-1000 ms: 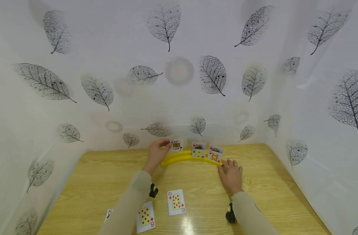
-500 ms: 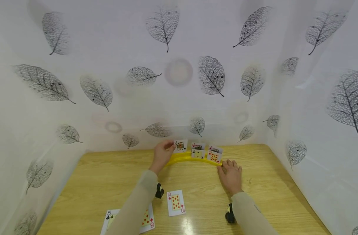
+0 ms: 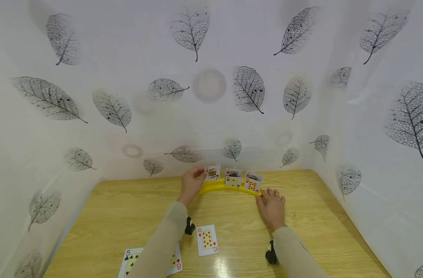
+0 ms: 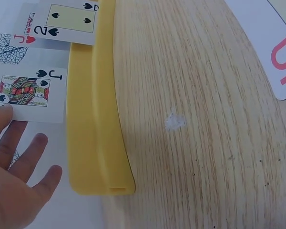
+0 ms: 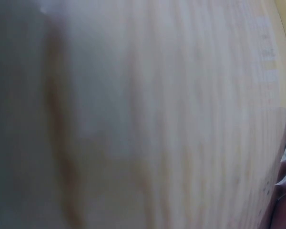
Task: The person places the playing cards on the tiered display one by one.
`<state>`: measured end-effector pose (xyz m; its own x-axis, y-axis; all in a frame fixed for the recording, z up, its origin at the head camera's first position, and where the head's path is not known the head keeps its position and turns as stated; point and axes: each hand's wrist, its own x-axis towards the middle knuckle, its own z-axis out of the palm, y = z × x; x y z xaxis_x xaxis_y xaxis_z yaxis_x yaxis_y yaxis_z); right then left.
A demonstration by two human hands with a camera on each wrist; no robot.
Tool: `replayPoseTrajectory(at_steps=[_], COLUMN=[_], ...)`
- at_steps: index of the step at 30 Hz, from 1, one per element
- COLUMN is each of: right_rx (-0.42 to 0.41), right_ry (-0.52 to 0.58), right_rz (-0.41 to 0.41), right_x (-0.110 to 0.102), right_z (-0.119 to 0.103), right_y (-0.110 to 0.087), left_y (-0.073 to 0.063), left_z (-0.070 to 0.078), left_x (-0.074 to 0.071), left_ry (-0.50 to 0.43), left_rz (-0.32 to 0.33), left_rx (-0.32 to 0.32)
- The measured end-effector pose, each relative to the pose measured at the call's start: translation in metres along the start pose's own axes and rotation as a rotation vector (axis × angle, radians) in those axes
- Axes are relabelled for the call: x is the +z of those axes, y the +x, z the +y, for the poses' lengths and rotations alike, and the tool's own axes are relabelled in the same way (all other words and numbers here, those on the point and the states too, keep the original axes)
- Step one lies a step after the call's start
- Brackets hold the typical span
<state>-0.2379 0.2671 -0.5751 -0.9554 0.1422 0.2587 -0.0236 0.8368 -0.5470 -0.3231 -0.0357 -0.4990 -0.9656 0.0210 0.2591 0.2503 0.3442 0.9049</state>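
In the head view my left hand (image 3: pixel 192 183) pinches a jack of spades card (image 3: pixel 212 173) by its left edge, close over the yellow curved card holder (image 3: pixel 211 187). The left wrist view shows the thumb on the face of the jack of spades (image 4: pixel 26 93), with the other fingers spread behind and beside it. Two upright pairs stand in the holder: a two of spades (image 3: pixel 233 182) before a jack of hearts, and a red ten (image 3: pixel 252 185) before another jack. My right hand (image 3: pixel 273 208) rests on the table, fingers extended, its fingertips right at the holder's right end.
On the wooden table (image 3: pixel 322 231) lie a ten of diamonds (image 3: pixel 207 240), an eight of diamonds (image 3: pixel 177 260) partly hidden by the left sleeve, and a five of clubs (image 3: pixel 129 260). A white leaf-printed curtain (image 3: pixel 211 123) encloses the back and sides.
My left hand has shifted right along the holder with the jack of spades, then stayed nearly still. Its sleeve now uncovers more of the five of clubs. The right hand has stayed put.
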Motion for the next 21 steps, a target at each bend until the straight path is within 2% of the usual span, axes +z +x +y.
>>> replayPoseTrajectory(at_steps=[12, 21], right_rx=[0.027, 0.032], right_ry=[-0.002, 0.007], right_rz=[-0.046, -0.048], right_x=[-0.0016, -0.0034], right_z=[0.0013, -0.0029], right_y=[0.0001, -0.001], left_y=[-0.0007, -0.0008], left_z=[-0.0022, -0.0063], left_x=[0.002, 0.0036], left_ry=[0.001, 0.022], left_rz=[-0.006, -0.009], left_rx=[-0.049, -0.027])
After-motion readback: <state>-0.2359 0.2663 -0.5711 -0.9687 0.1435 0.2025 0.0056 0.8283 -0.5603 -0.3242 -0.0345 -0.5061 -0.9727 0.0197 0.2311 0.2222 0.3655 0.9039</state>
